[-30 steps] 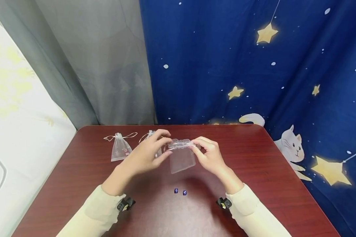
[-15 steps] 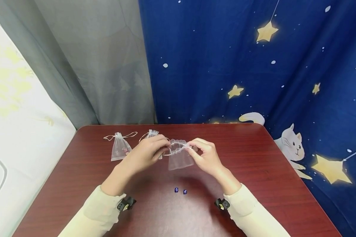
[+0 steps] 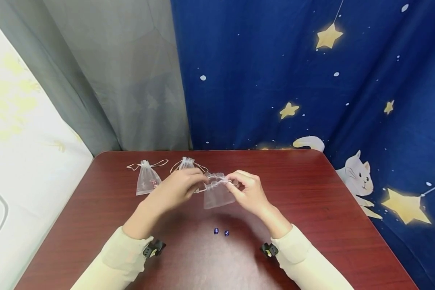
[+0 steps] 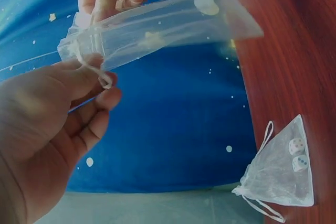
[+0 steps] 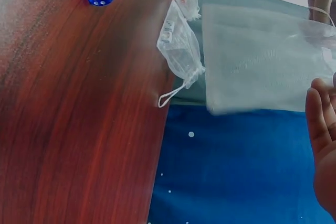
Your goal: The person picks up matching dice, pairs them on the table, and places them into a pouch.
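A sheer white drawstring pouch (image 3: 218, 197) is held above the table between both hands, its gathered mouth at the top. My left hand (image 3: 183, 186) pinches the left side of the mouth; in the left wrist view, the thumb and fingers of that hand (image 4: 63, 103) meet by the white cord. On the opposite side, my right hand (image 3: 250, 192) grips the rim between thumb and fingers. No contents show through the mesh of the pouch (image 5: 252, 59) in the right wrist view. Two blue dice (image 3: 221, 232) lie on the table below, nearer the body.
Behind my left hand lie two tied pouches: one with red dice (image 3: 146, 179) at the left, another (image 3: 186, 163) partly covered by the hand. White dice (image 4: 297, 155) show inside the latter. The reddish wooden table (image 3: 311, 225) ends at a curtain (image 3: 246, 80).
My left fingers, spread beside the pouch a second ago, have closed on its mouth. The mouth looks wider, and the pouch has shifted slightly left. The blue dice stay put.
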Demonstrator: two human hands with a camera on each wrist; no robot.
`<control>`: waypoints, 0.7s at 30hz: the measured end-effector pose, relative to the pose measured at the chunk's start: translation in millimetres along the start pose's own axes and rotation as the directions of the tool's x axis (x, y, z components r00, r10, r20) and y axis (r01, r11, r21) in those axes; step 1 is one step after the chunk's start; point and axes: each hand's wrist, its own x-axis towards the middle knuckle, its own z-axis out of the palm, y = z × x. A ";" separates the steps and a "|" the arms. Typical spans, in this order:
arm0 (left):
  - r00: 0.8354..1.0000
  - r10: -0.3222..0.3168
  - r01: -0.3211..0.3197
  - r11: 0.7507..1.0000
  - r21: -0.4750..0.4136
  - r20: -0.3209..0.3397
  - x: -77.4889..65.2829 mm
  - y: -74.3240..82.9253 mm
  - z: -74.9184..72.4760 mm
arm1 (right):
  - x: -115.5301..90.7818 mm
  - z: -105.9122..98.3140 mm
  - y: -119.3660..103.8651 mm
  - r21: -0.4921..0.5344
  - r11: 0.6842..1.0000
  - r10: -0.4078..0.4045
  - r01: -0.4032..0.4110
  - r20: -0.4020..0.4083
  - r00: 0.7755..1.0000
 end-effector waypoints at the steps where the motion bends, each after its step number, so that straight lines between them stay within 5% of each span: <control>1: 1.000 -0.004 0.004 1.000 0.006 -0.006 -0.3 -0.5 -0.5 | 0.8 0.1 -2.7 -0.003 1.000 -0.001 0.001 0.004 1.000; 7: 0.999 0.008 -0.005 0.999 0.054 -0.053 -0.1 -5.0 -4.3 | 4.1 -1.5 -17.6 0.000 1.000 0.015 -0.015 0.018 1.000; 21: 0.990 0.017 -0.007 0.998 0.070 -0.143 -10.3 -17.7 -8.3 | -27.0 3.6 10.7 -0.004 0.992 0.123 -0.124 0.150 0.981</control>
